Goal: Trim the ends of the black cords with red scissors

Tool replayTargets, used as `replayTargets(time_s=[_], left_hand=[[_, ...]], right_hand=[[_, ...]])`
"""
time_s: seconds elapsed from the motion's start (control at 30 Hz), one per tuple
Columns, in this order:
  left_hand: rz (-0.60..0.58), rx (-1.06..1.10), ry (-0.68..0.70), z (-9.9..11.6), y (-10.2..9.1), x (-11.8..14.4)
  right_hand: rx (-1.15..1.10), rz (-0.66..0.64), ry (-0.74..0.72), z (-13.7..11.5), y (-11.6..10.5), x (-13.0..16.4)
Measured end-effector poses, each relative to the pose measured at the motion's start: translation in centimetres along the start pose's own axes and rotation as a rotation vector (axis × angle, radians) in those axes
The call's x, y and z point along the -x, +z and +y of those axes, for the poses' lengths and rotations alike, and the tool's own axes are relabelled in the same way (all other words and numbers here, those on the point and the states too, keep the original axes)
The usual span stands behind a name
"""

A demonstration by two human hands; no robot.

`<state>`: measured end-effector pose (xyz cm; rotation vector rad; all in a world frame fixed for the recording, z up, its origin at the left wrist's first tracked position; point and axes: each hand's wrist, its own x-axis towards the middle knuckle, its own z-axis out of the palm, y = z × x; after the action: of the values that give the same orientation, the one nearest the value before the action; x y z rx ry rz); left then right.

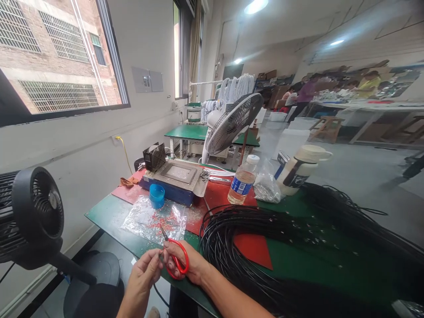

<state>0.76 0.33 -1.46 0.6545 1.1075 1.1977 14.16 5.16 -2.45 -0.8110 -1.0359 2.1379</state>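
- Scissors (176, 258) with red handles sit low in the frame, just left of centre, gripped by the right hand (185, 264); fingers pass through the loops and the short blades point up toward the plastic sheet (154, 217).
- Left hand (143, 274), at the lower left of the scissors, is pinched closed on something small right beside the blades; what it is cannot be made out.
- Black cable (281, 247) lies in a large coil on the green counter (109, 212), filling the lower right of the frame, just beside the right wrist.
- Blue cup (157, 195) stands at the far edge of the plastic sheet, in front of a grey machine (177, 176).
- Water bottle (243, 180) stands at centre frame, on a red mat (218, 196).
- Black fan (31, 216) is at the left edge of the frame; a white fan (232, 123) stands behind the counter, above centre.
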Motion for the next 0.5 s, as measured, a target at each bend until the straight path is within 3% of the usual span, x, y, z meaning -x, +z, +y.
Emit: replayTargets(time_s=[0.23,0.5], left_hand=[[0.001,0.092,0.012,0.1,0.63,0.16],[0.04,0.108,-0.005,-0.82,-0.21,-0.36]], right_hand=[[0.041,-0.054,-0.069,-0.05,0.12,0.11],[0.048,-0.05,-0.086,-0.02,0.32,0.13]])
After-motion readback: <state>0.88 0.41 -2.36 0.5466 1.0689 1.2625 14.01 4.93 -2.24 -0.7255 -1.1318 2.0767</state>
